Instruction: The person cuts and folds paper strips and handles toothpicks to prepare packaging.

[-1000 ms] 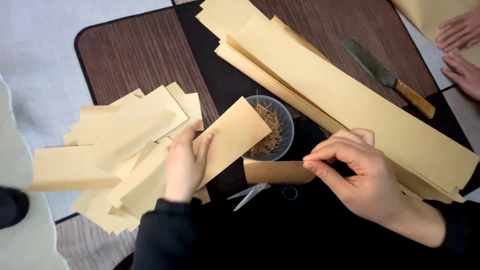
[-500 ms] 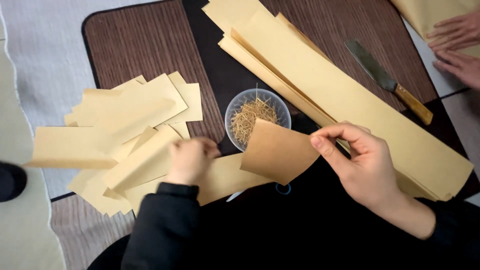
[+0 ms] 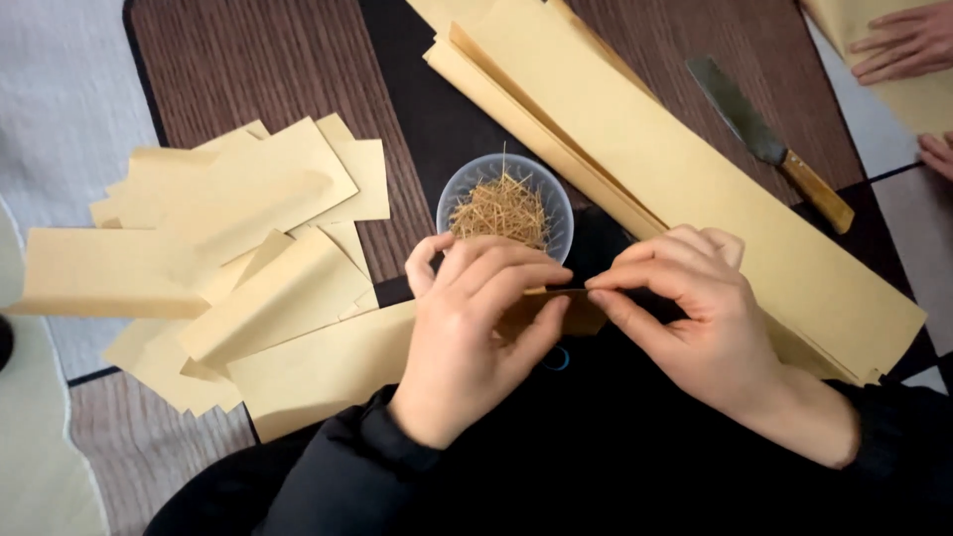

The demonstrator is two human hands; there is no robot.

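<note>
Both hands [image 3: 571, 313] pinch a tan paper piece [image 3: 556, 310] (edge-on)

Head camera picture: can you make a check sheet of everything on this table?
Surface: dark woven mat with a black strip.
Job's things: small tan paper piece pinched between left hand and right hand.
Clutter: cut tan sheets, long folded sheets, clear bowl of straw-like bits, wooden-handled knife.
Grip: both hands closed on the piece.
Cables: nothing seen.
Surroundings: another person's hands on paper, top right.
</note>
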